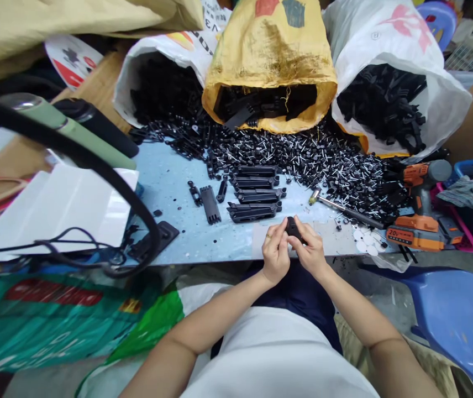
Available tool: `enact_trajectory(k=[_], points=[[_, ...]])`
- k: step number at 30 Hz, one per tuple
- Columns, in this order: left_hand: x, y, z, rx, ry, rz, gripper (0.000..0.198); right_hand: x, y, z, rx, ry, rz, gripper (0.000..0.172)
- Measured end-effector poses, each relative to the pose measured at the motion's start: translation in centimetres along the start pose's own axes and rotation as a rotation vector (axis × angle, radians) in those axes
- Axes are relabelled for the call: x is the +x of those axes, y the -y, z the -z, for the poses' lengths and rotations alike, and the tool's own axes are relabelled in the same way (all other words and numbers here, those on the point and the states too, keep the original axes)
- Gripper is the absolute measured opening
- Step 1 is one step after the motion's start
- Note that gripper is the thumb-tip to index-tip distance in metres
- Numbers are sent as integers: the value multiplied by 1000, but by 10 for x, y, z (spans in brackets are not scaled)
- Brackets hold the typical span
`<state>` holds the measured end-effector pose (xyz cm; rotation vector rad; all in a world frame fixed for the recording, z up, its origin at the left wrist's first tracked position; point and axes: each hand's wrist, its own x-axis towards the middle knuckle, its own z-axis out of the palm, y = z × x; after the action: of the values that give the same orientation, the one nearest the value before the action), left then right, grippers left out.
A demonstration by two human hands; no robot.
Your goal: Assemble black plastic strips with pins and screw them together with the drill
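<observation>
Both hands meet at the front edge of the blue tabletop, and the grip is closed: the left hand and the right hand pinch a small black plastic part between thumbs and fingers. That part sits at the fingertips, above a grey sheet lying along the edge; its finer shape is partly hidden by the fingers.

Just beyond the grip and a little to its left, four long black assemblies lie in a stack-like row, one behind another. Farther left of them are a flat black ribbed piece and some narrow black links. Ahead and to the right of the grip, a hammer rests aslant, its head towards the hands. Behind it spreads a wide heap of black-headed metal pins. To the right of the grip, white discs lie near the edge, with an orange cordless drill past them.

Farthest ahead, a yellow sack stands between two white sacks, their open mouths showing black parts.
</observation>
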<state>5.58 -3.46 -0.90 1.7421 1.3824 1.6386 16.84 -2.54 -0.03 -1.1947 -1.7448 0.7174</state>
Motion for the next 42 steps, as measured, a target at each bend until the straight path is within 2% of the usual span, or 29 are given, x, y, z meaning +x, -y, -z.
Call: enact_trajectory(k=[2,5,7,8,10,12,16,19,22,25,29,32,35,38,42], points=[[-8,7,-1,-5,82,147,35,10,-5,7,-63,165,-50,48],[-21,19,1,17,270,443,34,29,-13,19,-314,508,-69,46],[-26,25,6,105,383,546,32,36,-17,24,-501,645,-35,43],[-26,27,10,171,418,547,31,35,-19,25,-564,673,-14,42],[-21,32,18,294,447,476,32,29,-23,26,-618,682,29,42],[-13,38,26,324,487,377,36,18,-28,27,-618,662,67,43],[3,57,32,103,647,307,27,5,-40,29,-612,617,139,39],[5,68,29,-14,614,334,19,9,-41,28,-652,570,170,35],[1,70,26,-66,567,364,20,19,-29,23,-690,571,200,35],[-1,69,26,-88,556,390,20,34,-9,13,-741,700,201,33],[2,67,26,-104,588,378,18,54,15,1,-847,937,90,28],[4,66,26,-92,597,351,12,60,27,-10,-901,993,57,24],[4,63,27,-62,571,344,17,54,38,-24,-920,944,40,23],[2,59,28,-62,501,412,26,44,47,-34,-956,856,-25,28],[0,53,28,-154,486,468,18,29,42,-28,-950,758,-88,29]])
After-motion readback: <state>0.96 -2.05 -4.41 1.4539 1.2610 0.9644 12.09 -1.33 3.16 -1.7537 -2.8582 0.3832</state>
